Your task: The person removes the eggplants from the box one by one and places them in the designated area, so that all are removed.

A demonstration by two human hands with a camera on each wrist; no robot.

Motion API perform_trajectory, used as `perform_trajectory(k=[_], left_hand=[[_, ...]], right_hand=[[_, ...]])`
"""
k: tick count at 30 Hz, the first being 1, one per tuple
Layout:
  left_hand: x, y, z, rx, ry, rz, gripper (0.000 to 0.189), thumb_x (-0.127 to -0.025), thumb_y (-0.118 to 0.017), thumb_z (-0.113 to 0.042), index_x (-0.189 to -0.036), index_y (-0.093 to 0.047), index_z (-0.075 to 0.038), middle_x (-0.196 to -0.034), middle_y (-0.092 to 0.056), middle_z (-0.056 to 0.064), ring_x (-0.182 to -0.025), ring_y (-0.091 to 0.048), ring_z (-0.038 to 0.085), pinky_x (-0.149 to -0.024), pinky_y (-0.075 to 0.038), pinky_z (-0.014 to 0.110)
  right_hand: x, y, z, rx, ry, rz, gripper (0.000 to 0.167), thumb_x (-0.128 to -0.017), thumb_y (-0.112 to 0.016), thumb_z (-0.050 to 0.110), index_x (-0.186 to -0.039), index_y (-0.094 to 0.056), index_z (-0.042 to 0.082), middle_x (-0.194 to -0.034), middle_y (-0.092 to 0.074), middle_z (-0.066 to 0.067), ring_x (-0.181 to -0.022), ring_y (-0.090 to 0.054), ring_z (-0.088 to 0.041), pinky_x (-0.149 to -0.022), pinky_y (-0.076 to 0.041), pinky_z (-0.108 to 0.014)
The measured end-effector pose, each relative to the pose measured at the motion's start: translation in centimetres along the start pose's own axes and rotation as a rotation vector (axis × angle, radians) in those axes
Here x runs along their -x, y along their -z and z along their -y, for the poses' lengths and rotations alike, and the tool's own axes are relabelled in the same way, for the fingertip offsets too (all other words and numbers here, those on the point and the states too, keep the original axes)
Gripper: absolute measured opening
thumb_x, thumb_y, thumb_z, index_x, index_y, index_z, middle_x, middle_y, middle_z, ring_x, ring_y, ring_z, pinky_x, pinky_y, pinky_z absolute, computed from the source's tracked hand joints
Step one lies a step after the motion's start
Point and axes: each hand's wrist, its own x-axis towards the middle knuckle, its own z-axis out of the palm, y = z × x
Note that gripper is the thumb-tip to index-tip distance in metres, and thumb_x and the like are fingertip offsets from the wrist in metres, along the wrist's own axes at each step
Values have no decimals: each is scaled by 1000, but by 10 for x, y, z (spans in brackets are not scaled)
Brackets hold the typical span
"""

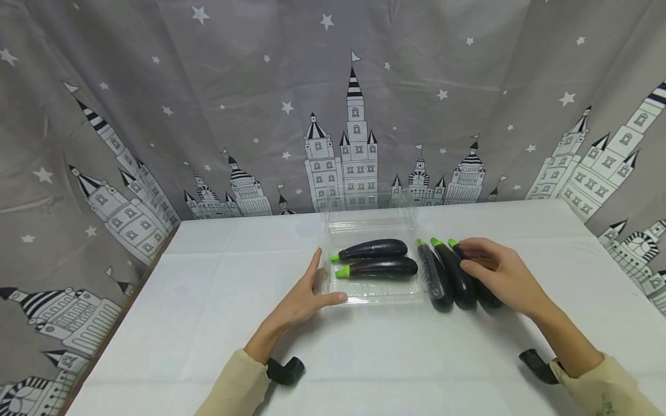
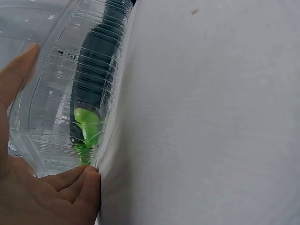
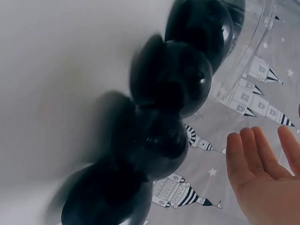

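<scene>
A clear plastic clamshell box (image 1: 374, 296) stands with its lid raised, and two eggplants (image 1: 382, 267) lie inside with their green stems to the left. At the near left corner my left hand (image 1: 299, 297) touches the box, fingers along its left side and thumb at the front wall. Beside the right wall lies a row of dark eggplants (image 1: 460, 283), stems away from me. Over the rightmost one in the head view is my right hand (image 1: 502, 277), partly hiding it. The right wrist view shows the right fingers (image 3: 251, 154) extended, apart from the rounded eggplant ends (image 3: 159, 145).
A white cloth (image 1: 208, 323) covers the table. Behind it hangs a grey curtain (image 1: 250, 104) printed with castles and stars. The raised transparent lid (image 1: 369, 203) stands at the back of the box, near the curtain.
</scene>
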Motion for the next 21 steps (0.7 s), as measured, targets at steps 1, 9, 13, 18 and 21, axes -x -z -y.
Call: perform_trajectory(k=[1,9,13,18,21], left_hand=[[0,0,0,0,0,-1,118,-80,-82,-37,-160,3,-22,-161,-16,22,-148,-11,37,-114,-12,61],[0,-1,0,15,-12,2,118,-80,-82,-37,-160,3,-22,-162,-11,18,-148,-12,35,-115,-11,58],[1,-2,-1,27,-15,3,118,-80,-82,-35,-160,4,-21,-163,-10,19,-148,-12,35,-115,-11,57],[1,-3,-1,36,-11,1,117,-81,-82,-33,-160,4,-22,-163,-10,18,-148,-13,35,-115,-11,57],[0,-4,1,29,-7,0,117,-81,-82,-35,-160,3,-23,-163,-10,18,-148,-13,34,-115,-11,56]], right_hand=[[-1,-1,1,-11,-2,5,35,-98,-61,9,-130,-56,-5,-123,-60,-24,-108,-62,-33,-86,-46,-11],[-4,-10,5,-52,-22,36,35,-96,-62,6,-128,-56,-8,-123,-60,-26,-109,-62,-39,-87,-46,-13],[-5,-13,8,-60,-37,59,36,-97,-63,8,-129,-57,-6,-125,-59,-25,-110,-62,-38,-89,-48,-19],[-6,-17,9,-43,-57,70,37,-97,-64,11,-130,-57,-4,-129,-58,-24,-111,-62,-36,-91,-51,-35],[-6,-20,9,-43,-56,69,37,-96,-64,10,-129,-58,-5,-128,-59,-24,-110,-62,-35,-91,-51,-39]])
